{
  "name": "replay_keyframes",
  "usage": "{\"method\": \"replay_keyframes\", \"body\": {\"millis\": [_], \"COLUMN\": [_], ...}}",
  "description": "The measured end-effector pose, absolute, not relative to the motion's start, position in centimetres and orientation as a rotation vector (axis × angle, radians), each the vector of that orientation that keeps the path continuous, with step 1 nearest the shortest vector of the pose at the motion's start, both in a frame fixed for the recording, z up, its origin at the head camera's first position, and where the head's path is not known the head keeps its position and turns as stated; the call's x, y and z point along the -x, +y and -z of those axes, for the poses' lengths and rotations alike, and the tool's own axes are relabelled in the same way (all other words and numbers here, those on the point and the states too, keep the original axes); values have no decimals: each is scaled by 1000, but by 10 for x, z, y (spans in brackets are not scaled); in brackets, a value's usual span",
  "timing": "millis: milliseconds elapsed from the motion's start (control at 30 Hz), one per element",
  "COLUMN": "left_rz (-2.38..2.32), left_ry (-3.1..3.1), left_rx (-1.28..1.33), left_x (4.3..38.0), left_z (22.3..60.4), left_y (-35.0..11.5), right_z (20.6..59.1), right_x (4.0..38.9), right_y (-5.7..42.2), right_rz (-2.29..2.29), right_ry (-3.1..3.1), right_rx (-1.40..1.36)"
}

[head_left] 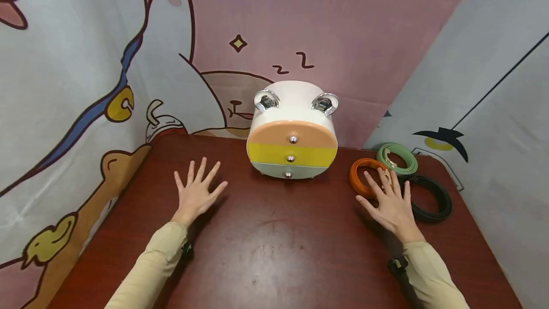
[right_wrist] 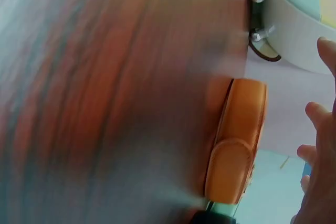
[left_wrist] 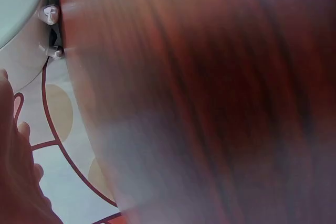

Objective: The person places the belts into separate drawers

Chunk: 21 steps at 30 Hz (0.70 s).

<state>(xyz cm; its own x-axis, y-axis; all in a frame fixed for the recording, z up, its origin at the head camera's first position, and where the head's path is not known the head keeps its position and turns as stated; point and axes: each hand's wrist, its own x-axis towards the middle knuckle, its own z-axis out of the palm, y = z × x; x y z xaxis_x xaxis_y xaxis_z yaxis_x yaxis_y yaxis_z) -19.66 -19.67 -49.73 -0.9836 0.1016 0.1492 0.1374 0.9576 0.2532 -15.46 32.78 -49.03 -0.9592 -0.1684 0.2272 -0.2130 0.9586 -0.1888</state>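
Note:
My left hand [head_left: 195,194] is spread flat with straight fingers over the left part of the table, holding nothing. Fingers spread too, my right hand [head_left: 392,209] is nearest the coiled belts on the right and partly covers them in the head view. Those are an orange belt [head_left: 355,178], a green belt [head_left: 411,160] and a black belt [head_left: 443,204]. In the right wrist view the orange belt [right_wrist: 239,129] stands on its edge, apart from the fingers. Between the hands, farther back, is a small white drawer box [head_left: 296,104] with orange, yellow and pale green drawers, all closed.
The dark red wooden table [head_left: 274,252] reaches back to a cartoon-printed cloth [head_left: 321,23]. Two shiny ear-like rings top the box, and each drawer has a round silver knob [head_left: 290,158]. A dark wrist strap [head_left: 398,264] is on the right wrist.

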Motion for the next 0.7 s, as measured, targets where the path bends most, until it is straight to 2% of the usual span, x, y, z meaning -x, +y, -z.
{"method": "replay_keyframes", "body": {"millis": [400,700], "left_rz": [531,618], "left_ry": [-2948,-2881], "left_rx": [112,124], "left_x": [209,229], "left_z": [489,469], "left_y": [-193,-174], "right_z": [478,455], "right_x": [162,173], "right_y": [294,258], "right_rz": [-403,-560], "right_ry": [-2699,-2454], "right_rx": [-349,-428]}}
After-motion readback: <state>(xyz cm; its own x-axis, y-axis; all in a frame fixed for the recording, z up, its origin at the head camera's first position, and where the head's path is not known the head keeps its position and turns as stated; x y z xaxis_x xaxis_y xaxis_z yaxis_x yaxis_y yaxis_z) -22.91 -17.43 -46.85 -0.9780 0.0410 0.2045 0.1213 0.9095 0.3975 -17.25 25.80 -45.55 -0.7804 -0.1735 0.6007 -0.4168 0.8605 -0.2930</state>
